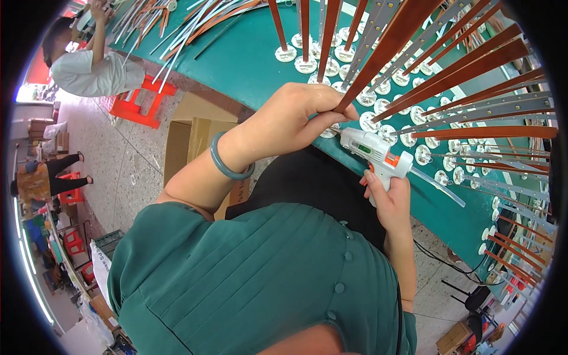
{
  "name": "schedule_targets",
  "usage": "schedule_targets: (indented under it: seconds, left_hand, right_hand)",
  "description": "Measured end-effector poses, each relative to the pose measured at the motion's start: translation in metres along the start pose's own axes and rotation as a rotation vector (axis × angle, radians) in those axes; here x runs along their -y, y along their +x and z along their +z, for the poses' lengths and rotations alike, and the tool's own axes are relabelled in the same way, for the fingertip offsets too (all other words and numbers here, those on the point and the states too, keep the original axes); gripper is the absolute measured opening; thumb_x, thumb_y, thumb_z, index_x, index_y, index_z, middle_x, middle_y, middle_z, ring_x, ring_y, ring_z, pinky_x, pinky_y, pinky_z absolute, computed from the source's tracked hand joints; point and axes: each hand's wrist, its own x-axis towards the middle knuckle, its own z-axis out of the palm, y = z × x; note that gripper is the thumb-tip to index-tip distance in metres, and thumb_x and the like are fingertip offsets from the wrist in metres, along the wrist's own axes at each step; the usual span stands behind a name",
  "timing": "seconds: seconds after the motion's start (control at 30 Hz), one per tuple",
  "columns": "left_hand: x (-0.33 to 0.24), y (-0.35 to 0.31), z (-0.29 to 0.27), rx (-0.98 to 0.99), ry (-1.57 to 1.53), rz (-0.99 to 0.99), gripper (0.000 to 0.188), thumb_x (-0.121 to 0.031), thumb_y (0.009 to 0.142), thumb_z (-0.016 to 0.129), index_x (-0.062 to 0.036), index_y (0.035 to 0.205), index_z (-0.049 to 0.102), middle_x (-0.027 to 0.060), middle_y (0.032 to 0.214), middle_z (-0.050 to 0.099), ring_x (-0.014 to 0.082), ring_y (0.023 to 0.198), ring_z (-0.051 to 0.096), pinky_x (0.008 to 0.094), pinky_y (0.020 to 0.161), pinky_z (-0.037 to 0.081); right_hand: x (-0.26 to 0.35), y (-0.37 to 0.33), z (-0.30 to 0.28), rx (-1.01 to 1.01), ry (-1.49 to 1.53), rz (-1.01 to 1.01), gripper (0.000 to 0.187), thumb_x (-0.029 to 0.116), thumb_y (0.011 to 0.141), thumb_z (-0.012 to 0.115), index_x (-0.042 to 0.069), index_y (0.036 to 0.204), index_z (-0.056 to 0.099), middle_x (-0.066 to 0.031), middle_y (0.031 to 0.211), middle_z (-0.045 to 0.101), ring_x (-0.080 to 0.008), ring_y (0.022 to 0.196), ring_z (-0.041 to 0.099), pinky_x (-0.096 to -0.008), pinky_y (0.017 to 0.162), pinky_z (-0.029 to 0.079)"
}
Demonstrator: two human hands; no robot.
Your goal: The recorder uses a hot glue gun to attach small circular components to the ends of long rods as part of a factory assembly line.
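Green tabletop (pixel 248 65) already carries rows of strips standing on white discs (pixel 408 139), looks well along; left hand (pixel 296 118) pinches one brown strip (pixel 384 53) at its base, right hand (pixel 387 198) grips glue gun (pixel 376 151), nozzle near that base.

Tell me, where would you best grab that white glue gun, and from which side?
Grip the glue gun by its handle, coming from below, as the right hand does. The handle hangs down clear of the table, while the nozzle end points at the round bases.

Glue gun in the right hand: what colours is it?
White glue gun with an orange trigger, clearest in the head view.
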Motion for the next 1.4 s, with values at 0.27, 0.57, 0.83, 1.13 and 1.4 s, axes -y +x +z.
schedule_targets:
  seconds: [0.27,0.57,0.83,1.13,1.4]
  left_hand:
    - [0.0,0.001,0.0,-0.005,0.026,0.03,0.011,0.001,0.084,0.063,-0.0013,0.094,0.068,0.0099,0.089,0.07,0.023,0.078,0.068,0.03,0.069,0.053]
    - [0.001,-0.005,-0.008,-0.033,-0.01,-0.011,0.009,-0.005,0.081,0.07,-0.001,0.09,0.069,0.0088,0.087,0.07,0.0212,0.077,0.068,0.0289,0.068,0.053]
    - [-0.009,-0.006,0.004,-0.139,-0.03,-0.066,0.014,-0.013,0.079,0.075,-0.0021,0.086,0.069,0.0088,0.078,0.068,0.0219,0.065,0.063,0.0293,0.062,0.05]
    - [-0.013,-0.012,-0.004,-0.032,-0.137,-0.22,0.01,-0.002,0.083,0.068,-0.0011,0.093,0.067,0.0016,0.08,0.068,0.0085,0.073,0.061,0.0237,0.065,0.049]
    - [-0.031,-0.015,-0.016,0.072,-0.012,0.051,0.02,0.0,0.085,0.063,0.0003,0.105,0.063,0.0092,0.083,0.066,0.0201,0.075,0.065,0.0308,0.069,0.051]
  right_hand:
    - [-0.002,0.0,-0.003,0.002,0.058,0.018,0.024,0.01,0.091,0.058,-0.007,0.108,0.057,-0.0091,0.08,0.063,-0.0089,0.06,0.054,-0.0213,0.055,0.041]
    - [-0.011,-0.018,-0.015,-0.006,0.338,-0.009,0.038,0.009,0.089,0.057,-0.007,0.122,0.05,-0.0172,0.098,0.066,-0.0128,0.065,0.058,-0.0231,0.057,0.045]
    - [-0.027,-0.032,-0.013,-0.084,0.426,-0.158,0.04,0.008,0.082,0.062,-0.007,0.117,0.05,-0.0216,0.102,0.062,-0.0193,0.067,0.06,-0.0285,0.062,0.049]
    - [-0.031,-0.043,-0.011,-0.118,0.477,-0.219,0.042,0.009,0.08,0.063,-0.006,0.117,0.048,-0.0213,0.102,0.061,-0.0202,0.068,0.06,-0.0291,0.062,0.049]
    - [-0.019,-0.055,-0.01,-0.169,0.371,-0.34,0.046,-0.008,0.076,0.059,-0.005,0.12,0.044,-0.0217,0.105,0.057,-0.0218,0.072,0.062,-0.0334,0.067,0.053]
